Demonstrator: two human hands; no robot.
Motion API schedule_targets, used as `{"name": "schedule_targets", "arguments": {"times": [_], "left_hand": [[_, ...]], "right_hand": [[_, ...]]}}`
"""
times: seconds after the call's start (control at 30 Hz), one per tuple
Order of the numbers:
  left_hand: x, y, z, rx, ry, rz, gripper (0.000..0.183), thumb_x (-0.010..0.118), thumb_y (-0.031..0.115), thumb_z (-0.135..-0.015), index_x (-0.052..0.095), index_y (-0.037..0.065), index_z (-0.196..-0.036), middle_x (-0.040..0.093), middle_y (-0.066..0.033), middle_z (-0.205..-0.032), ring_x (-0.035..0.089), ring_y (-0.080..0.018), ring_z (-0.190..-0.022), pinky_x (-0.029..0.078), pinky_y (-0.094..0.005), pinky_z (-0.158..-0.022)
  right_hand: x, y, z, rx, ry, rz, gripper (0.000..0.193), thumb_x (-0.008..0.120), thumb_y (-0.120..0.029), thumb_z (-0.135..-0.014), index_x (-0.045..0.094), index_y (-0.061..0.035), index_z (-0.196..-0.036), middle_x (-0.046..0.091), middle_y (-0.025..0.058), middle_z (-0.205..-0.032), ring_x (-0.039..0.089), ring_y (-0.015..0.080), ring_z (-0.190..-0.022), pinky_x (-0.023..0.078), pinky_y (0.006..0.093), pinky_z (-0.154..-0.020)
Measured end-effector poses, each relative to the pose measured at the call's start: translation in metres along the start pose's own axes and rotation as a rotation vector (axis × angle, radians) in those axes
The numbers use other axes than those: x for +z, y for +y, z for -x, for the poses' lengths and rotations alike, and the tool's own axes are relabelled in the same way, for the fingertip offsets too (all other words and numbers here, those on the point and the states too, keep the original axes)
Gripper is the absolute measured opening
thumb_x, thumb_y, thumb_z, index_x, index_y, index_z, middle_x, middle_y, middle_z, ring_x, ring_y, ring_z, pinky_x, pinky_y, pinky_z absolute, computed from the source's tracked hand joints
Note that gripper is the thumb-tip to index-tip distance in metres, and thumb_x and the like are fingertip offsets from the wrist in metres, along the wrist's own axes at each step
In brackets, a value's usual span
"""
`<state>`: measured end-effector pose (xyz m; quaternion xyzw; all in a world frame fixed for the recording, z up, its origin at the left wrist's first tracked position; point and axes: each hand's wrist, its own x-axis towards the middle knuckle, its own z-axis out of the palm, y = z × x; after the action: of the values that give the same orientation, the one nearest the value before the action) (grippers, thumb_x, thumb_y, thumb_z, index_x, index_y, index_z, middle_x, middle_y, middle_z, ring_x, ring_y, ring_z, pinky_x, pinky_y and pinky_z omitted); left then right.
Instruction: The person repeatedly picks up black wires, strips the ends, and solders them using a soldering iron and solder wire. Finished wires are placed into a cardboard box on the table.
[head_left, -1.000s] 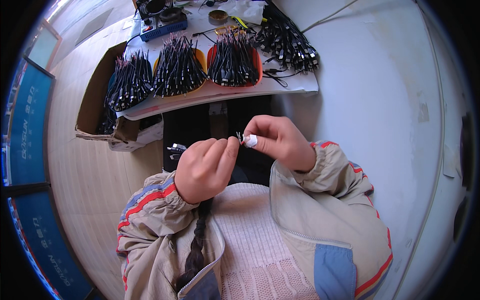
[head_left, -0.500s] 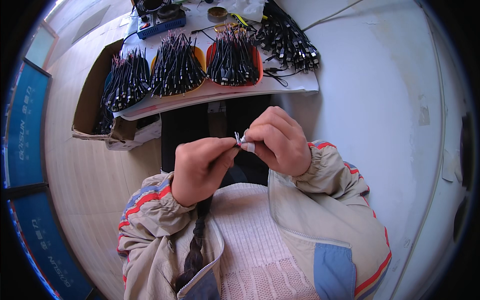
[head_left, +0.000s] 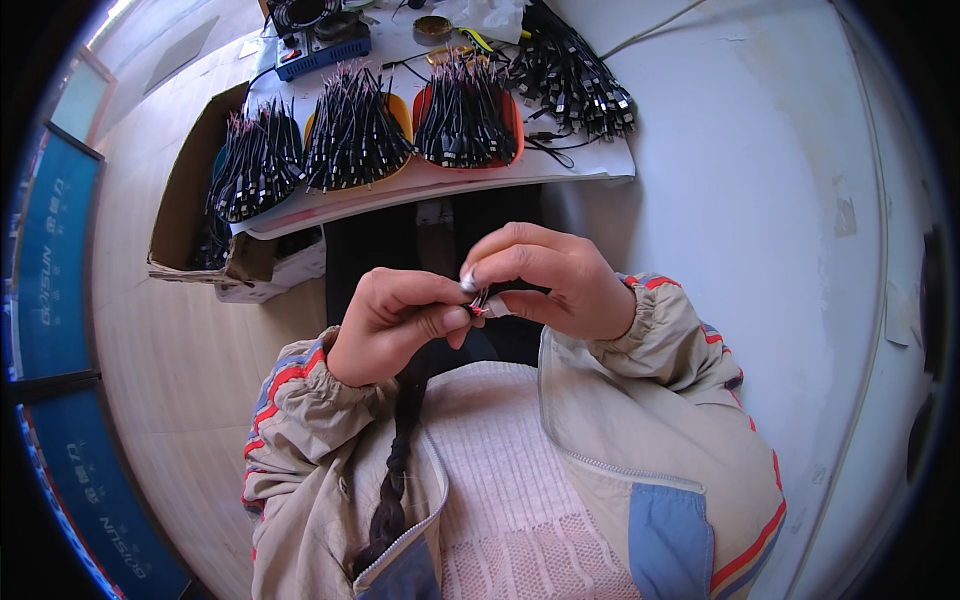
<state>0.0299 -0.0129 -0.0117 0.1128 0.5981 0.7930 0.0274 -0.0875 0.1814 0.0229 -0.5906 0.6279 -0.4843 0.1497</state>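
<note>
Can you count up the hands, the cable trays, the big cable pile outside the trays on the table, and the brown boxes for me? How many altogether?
Hands: 2 (left hand, right hand)
Trays: 3 (red tray, yellow tray, blue tray)
Cable pile: 1
Brown box: 1
Total: 7

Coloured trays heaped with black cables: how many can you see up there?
3 in a row: a blue tray on the left, a yellow tray in the middle, a red tray on the right. Others may be hidden.
</note>
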Motion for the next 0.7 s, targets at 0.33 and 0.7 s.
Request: {"name": "schedule_targets", "arguments": {"times": [0.33,0.7], "left_hand": [[0.007,-0.017,-0.002,-0.099,0.128,0.281,0.015,0.063,0.004,-0.090,0.063,-0.007,-0.100,0.062,-0.0065,-0.078,0.053,-0.0080,-0.064,0.042,-0.0213,-0.056],[0.005,-0.023,-0.002,-0.094,0.082,0.794,0.014,0.065,0.002,-0.086,0.063,-0.009,-0.095,0.063,-0.0135,-0.081,0.052,-0.0137,-0.059,0.041,-0.0247,-0.053]], "right_hand": [[0.000,0.011,0.005,-0.191,0.083,0.389,0.018,0.067,0.002,-0.077,0.059,-0.0037,-0.092,0.060,0.0086,-0.087,0.058,0.0267,-0.078,0.047,0.0360,-0.069],[-0.002,0.021,0.008,-0.070,0.175,0.193,0.033,0.073,-0.005,-0.077,0.064,-0.0015,-0.109,0.063,0.0132,-0.106,0.063,0.0280,-0.093,0.052,0.0336,-0.079]]}}
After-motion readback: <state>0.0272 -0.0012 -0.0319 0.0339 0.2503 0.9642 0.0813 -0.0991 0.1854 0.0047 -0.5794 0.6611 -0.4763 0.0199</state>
